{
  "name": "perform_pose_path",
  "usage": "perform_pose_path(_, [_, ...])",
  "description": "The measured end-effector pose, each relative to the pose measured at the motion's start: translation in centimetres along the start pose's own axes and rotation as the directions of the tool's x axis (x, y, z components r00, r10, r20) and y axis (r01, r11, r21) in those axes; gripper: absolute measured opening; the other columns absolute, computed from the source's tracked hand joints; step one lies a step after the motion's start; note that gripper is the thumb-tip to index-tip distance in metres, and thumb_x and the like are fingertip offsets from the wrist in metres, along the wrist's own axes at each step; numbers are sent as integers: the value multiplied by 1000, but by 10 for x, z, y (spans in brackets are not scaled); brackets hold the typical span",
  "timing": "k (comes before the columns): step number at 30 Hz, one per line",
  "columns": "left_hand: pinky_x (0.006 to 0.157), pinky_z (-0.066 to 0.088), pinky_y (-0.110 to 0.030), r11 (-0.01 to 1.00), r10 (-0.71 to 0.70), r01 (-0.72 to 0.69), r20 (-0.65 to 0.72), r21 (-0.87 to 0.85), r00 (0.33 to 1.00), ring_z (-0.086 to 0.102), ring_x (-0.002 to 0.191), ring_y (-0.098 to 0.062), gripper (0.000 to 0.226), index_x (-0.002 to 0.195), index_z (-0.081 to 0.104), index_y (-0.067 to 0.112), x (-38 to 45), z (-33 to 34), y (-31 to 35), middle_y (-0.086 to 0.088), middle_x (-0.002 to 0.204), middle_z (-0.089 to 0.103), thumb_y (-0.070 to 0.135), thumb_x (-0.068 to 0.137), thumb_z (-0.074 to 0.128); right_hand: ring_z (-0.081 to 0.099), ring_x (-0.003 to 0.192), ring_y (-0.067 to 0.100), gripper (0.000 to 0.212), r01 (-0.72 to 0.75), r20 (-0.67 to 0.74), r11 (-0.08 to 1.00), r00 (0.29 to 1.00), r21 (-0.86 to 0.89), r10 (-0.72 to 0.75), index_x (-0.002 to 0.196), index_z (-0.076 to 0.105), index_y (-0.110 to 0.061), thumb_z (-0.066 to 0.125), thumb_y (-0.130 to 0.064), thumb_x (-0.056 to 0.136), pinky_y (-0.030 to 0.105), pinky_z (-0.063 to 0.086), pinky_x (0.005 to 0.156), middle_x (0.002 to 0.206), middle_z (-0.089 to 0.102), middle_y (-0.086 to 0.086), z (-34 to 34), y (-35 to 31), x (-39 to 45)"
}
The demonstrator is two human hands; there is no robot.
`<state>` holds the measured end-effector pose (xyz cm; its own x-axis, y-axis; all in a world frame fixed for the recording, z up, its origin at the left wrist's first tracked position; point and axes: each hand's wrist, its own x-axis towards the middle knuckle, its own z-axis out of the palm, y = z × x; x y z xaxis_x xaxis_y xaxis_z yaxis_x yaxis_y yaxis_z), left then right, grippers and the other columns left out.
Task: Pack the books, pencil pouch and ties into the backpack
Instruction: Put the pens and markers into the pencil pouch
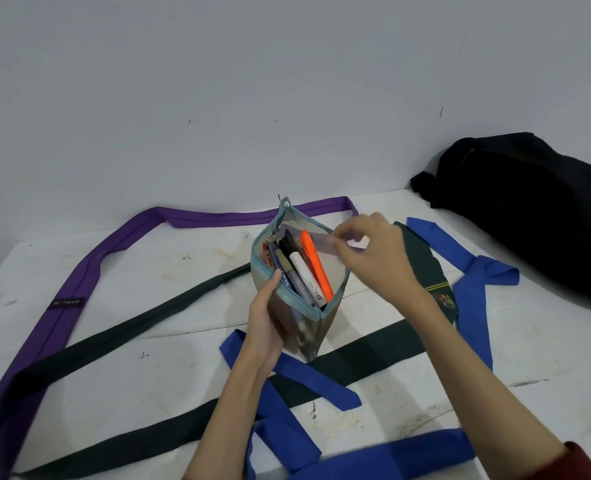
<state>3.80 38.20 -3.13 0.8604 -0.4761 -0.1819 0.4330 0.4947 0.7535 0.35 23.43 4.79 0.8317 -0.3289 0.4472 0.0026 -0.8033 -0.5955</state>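
A translucent pencil pouch (307, 327) with a light blue zipper edge stands open at the middle of the white table (131, 368). Inside it show an orange highlighter (316, 268), a white marker (306, 277) and several pens. My left hand (266, 320) grips the pouch's left side. My right hand (373, 254) pinches the pouch's right rim. A purple tie (79, 278), a dark green tie (169, 306) and blue ties (470, 289) lie spread over the table. The black backpack (529, 209) lies at the far right. No books are in view.
A pale wall (252, 81) rises right behind the table's far edge. The ties cross one another under and around my forearms. A dark green tie with a crest (439, 296) lies beneath my right wrist.
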Motion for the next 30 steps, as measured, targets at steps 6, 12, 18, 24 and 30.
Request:
perform_pose_path(6, [96,46,-41,1000,-9,8,-17,-30,1000,62,103,-22,41,113,62,23,1,-3,-2,-3,100,71,38,75,57,57,90,16,13,-325,85,924,934,-202,347,99,64,-10,60,-17,88,29,50,76,95,64,4,14,73,6])
perform_pose_path(12, [97,46,-42,999,-22,22,-13,-26,1000,62,103,-22,46,117,60,21,3,-3,-2,-3,100,72,38,75,57,44,117,22,38,-211,158,834,930,-510,332,129,47,-11,53,-25,94,35,44,96,128,49,7,38,96,-15])
perform_pose_path(18, [90,49,-39,1000,-4,3,-11,-11,1000,64,98,-20,40,112,61,23,3,-5,-3,-1,95,73,38,75,56,46,114,23,37,-258,171,819,904,-513,392,125,45,-8,54,-26,94,34,45,91,126,48,10,43,94,-9])
perform_pose_path(24, [92,48,-39,1000,-3,3,-8,1,1000,64,99,-20,41,112,61,24,3,-5,-4,0,95,73,39,74,56,49,112,24,35,-207,321,810,842,-549,433,122,47,-6,57,-23,93,32,44,86,122,52,11,39,83,0])
perform_pose_path(30, [99,44,-44,1000,-26,26,-27,-18,999,60,109,-25,50,121,58,21,1,-4,-4,-7,109,68,39,74,57,53,78,17,13,-295,352,825,797,-482,491,94,48,-14,56,-24,93,22,38,58,86,55,2,39,85,-2])
